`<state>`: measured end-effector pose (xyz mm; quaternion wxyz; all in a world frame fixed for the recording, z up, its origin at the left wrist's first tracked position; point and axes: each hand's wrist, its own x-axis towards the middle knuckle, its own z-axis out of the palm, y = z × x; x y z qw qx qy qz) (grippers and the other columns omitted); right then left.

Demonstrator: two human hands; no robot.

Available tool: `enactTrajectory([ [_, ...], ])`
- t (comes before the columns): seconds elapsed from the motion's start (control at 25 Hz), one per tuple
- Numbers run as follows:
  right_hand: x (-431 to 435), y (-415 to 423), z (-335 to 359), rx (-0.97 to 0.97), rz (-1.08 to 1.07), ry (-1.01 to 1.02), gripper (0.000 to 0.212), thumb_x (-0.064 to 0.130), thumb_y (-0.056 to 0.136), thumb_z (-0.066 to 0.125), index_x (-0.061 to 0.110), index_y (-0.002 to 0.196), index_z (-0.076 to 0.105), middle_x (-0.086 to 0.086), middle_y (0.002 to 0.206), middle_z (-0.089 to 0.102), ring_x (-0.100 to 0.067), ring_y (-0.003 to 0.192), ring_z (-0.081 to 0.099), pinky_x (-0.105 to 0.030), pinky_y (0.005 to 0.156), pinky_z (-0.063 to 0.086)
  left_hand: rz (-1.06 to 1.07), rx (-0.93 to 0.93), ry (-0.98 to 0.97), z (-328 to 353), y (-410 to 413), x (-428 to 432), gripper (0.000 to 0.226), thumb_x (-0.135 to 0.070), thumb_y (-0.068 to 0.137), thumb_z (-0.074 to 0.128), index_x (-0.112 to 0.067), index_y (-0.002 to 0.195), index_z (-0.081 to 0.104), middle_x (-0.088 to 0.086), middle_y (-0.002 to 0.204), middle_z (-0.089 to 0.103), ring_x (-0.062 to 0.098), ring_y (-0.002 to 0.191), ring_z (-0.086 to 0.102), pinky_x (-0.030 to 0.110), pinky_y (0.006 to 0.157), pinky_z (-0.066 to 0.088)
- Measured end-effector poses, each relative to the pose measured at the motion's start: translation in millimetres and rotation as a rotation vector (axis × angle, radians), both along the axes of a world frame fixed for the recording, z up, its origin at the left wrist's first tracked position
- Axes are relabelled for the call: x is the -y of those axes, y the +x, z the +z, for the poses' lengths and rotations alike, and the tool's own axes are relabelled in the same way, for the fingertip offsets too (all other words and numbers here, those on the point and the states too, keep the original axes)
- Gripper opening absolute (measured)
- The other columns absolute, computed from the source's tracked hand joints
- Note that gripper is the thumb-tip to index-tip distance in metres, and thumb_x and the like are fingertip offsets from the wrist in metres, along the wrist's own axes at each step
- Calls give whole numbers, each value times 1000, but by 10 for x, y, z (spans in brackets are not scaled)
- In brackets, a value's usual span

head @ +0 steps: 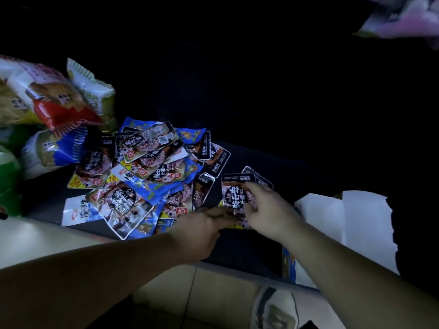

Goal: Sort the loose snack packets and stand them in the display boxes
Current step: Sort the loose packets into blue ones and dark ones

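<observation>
I see my right hand (268,210) gripping a small stack of dark packets (234,198), with the thumb on the printed face and the fingers curled round the stack's right edge. The stack stands tilted on the dark surface (249,252), just right of the main pile. My left hand (202,225) reaches in from the left with its fingers straight, their tips touching the stack's lower edge, so both hands meet at the same bundle.

The pile of loose packets (145,167) lies spread across the surface to the left of the hands. It is a jumble of black, blue and silver sachets overlapping each other at all angles. Behind it on the far left lean some large snack bags (50,98), one of them with a red band. Just right of my right hand sits a white cardboard box (356,222), with its pale flaps up. The light is dim, and I cannot tell what it holds.
</observation>
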<state>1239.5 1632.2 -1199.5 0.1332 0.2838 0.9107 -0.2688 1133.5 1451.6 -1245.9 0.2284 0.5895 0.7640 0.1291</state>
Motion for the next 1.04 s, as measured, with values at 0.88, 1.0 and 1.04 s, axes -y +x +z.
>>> enactTrajectory([
  [0.88,910,-1459,-210,-303,-262,-240,51,46,100,54,36,150,45,3,141,56,-17,106,64,-35,86,56,589,-86,-333,138,-1672,597,85,-62,96,41,-26,161,0,6,170,2,30,157,1,49,125,5],
  [1.0,888,-1580,-206,-334,-399,-332,52,37,103,55,27,153,44,-3,121,65,-20,89,66,-38,76,57,500,-259,-194,24,-1512,692,63,-55,100,37,-25,155,29,4,163,32,30,150,29,47,123,19],
  [1.04,897,-1601,-182,-335,-454,-412,52,34,104,55,25,153,44,-5,112,67,-22,87,66,-43,80,57,442,-325,-161,29,-1539,698,55,-49,102,39,-24,151,37,4,157,43,28,145,38,46,123,23],
])
